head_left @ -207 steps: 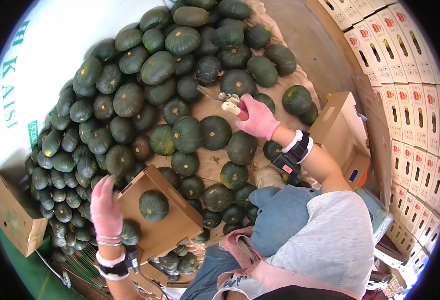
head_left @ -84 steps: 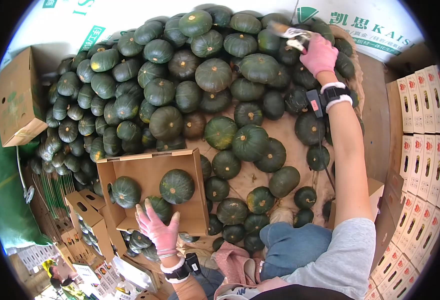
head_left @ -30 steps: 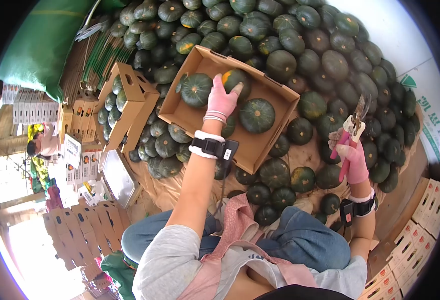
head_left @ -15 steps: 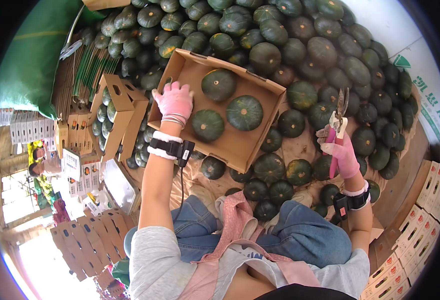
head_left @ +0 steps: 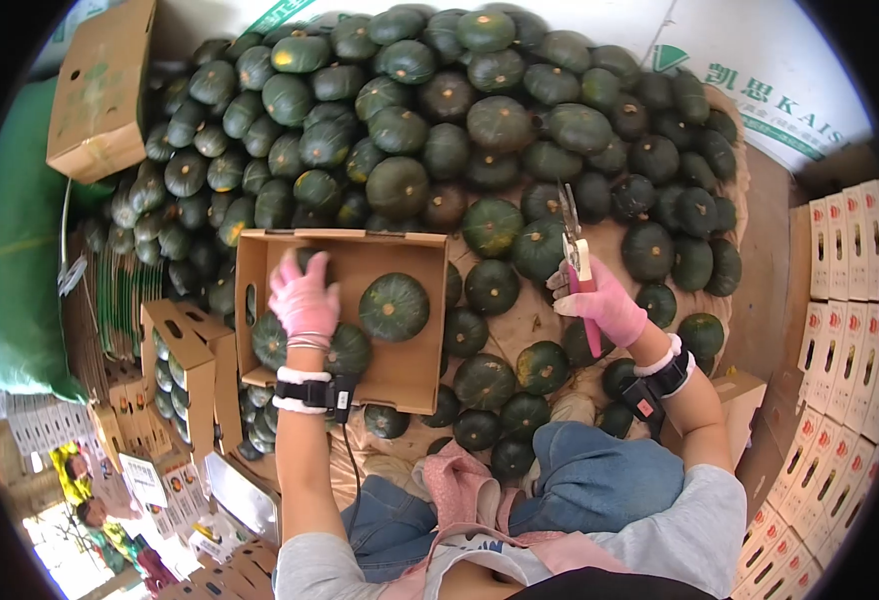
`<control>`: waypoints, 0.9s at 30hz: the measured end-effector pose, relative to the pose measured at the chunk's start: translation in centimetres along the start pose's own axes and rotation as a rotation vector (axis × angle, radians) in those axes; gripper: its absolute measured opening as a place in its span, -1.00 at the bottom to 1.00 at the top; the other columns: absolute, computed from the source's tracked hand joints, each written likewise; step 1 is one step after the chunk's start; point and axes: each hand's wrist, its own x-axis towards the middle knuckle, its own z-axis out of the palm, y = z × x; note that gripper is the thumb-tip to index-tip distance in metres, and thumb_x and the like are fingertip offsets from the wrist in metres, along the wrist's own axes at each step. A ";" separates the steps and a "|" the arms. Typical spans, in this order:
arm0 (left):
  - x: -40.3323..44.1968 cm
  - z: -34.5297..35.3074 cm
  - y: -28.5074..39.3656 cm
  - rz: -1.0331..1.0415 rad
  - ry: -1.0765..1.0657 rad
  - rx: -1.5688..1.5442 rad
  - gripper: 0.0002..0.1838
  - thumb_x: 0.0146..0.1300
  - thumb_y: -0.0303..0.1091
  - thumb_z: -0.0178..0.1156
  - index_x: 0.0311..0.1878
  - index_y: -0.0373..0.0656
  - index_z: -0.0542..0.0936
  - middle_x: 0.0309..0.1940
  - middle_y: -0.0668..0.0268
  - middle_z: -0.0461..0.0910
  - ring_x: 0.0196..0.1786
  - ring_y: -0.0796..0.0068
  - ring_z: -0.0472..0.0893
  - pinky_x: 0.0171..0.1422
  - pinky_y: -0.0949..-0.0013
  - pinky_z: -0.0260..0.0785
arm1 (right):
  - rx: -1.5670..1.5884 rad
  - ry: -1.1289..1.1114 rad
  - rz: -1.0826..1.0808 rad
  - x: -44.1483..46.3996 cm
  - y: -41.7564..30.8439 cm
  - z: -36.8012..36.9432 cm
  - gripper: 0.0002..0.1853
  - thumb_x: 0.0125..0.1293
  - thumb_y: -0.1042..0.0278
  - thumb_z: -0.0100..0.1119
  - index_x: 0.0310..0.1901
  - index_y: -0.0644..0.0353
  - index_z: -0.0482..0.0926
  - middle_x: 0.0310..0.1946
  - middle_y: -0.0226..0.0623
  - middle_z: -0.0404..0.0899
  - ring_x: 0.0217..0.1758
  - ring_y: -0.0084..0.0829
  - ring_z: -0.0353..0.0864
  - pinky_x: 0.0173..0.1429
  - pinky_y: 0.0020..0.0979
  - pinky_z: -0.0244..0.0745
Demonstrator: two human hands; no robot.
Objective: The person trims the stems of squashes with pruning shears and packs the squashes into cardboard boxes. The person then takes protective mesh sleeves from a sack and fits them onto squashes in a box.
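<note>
In a pink glove, my left hand is over the left half of an open cardboard box, fingers spread. Just beyond its fingertips is a dark green squash, partly covered by the hand; whether they touch I cannot tell. Other round green squashes in the box are one on the right, one near the wrist and one at the left wall. My right hand, also gloved, is closed around the pink handles of pruning shears, blades pointing away from me.
A large heap of squashes spreads behind the box, with more on the brown sheet to the right. Printed cartons are stacked at far right. Another carton holding squashes stands left. A closed box sits back left.
The box has turned to sit straighter, and the view has shifted. My left hand has moved from the box's left edge to over its inside. A squash at the left wall now shows.
</note>
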 end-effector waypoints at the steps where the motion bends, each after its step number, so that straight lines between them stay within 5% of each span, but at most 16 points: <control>1: 0.5 1.0 -0.9 -0.063 0.034 0.033 -0.37 0.02 -0.24 0.35 0.21 0.30 0.39 0.32 0.21 0.17 0.34 -0.01 0.20 0.24 -0.09 0.25 | -0.006 0.012 -0.006 0.0 0.0 -0.4 -0.48 -0.05 0.49 0.35 -0.03 0.26 0.33 -0.14 -0.23 0.46 -0.08 -0.42 0.48 0.01 -0.39 0.49; 6: 1.7 -1.7 0.6 0.019 0.222 0.011 -0.22 0.01 -0.30 0.38 0.32 0.21 0.26 0.30 0.11 0.18 0.33 -0.04 0.21 0.27 -0.07 0.24 | 0.015 0.125 -0.071 1.0 0.2 -1.5 -0.62 0.03 0.55 0.29 -0.13 0.25 0.34 -0.18 -0.26 0.49 -0.11 -0.45 0.50 -0.03 -0.41 0.50; 11: 4.8 -5.4 10.1 0.502 0.252 -0.394 -0.27 -0.06 -0.38 0.38 0.26 0.04 0.36 0.18 0.05 0.33 0.25 -0.01 0.30 0.33 0.08 0.19 | 0.239 0.288 0.027 3.4 -0.4 -1.7 -0.72 0.07 0.44 0.27 -0.23 0.18 0.36 -0.47 -0.38 0.47 -0.49 -0.53 0.46 -0.37 -0.50 0.38; 14: 7.6 -2.5 16.3 0.687 0.165 -0.789 -0.30 0.02 -0.37 0.35 0.28 -0.07 0.34 0.10 0.04 0.40 0.15 0.06 0.41 0.27 0.17 0.29 | 0.248 0.304 -0.044 5.1 0.1 -3.4 -0.71 0.06 0.42 0.28 -0.26 0.18 0.35 -0.47 -0.40 0.44 -0.47 -0.56 0.43 -0.38 -0.50 0.36; 16: 8.7 -1.3 20.6 0.324 -0.220 -1.075 -0.23 0.08 -0.29 0.35 0.35 -0.09 0.22 0.08 0.05 0.42 0.05 0.12 0.50 0.16 0.13 0.38 | 0.254 0.350 -0.173 6.4 -0.1 -4.8 -0.70 0.04 0.42 0.29 -0.28 0.18 0.34 -0.45 -0.39 0.45 -0.45 -0.58 0.43 -0.36 -0.51 0.36; 18: 11.8 0.3 23.4 -0.382 -0.849 -1.842 -0.18 0.18 -0.38 0.25 0.44 -0.03 0.00 0.19 -0.02 0.36 0.13 0.12 0.50 0.12 0.10 0.44 | 0.280 0.427 -0.260 7.7 -0.2 -5.8 -0.69 0.03 0.43 0.30 -0.28 0.18 0.33 -0.44 -0.39 0.46 -0.42 -0.59 0.42 -0.34 -0.52 0.36; 19: 13.0 3.7 23.6 0.008 -0.693 -1.513 -0.20 0.20 -0.39 0.23 0.43 -0.02 0.01 0.20 -0.02 0.35 0.13 0.10 0.49 0.14 0.10 0.43 | 0.298 0.458 -0.252 7.7 -0.7 -5.8 -0.68 0.02 0.44 0.30 -0.24 0.21 0.35 -0.41 -0.38 0.46 -0.37 -0.58 0.43 -0.26 -0.51 0.39; 24: 14.6 1.9 28.1 -0.836 -0.588 -1.995 -0.23 0.12 -0.04 0.34 0.35 -0.05 0.24 0.20 0.02 0.35 0.21 0.06 0.40 0.22 -0.05 0.31 | 0.169 0.479 -0.209 7.5 1.0 -6.1 -0.62 -0.01 0.47 0.31 -0.17 0.27 0.37 -0.32 -0.37 0.46 -0.29 -0.54 0.44 -0.15 -0.47 0.42; 27: 14.3 2.0 28.5 -0.745 -0.539 -1.829 -0.21 0.00 0.07 0.41 0.22 -0.19 0.38 0.13 0.07 0.40 0.16 0.13 0.41 0.14 -0.01 0.34 | 0.122 0.477 -0.174 7.1 2.0 -6.5 -0.63 -0.01 0.47 0.31 -0.17 0.24 0.37 -0.33 -0.39 0.43 -0.30 -0.55 0.43 -0.16 -0.47 0.41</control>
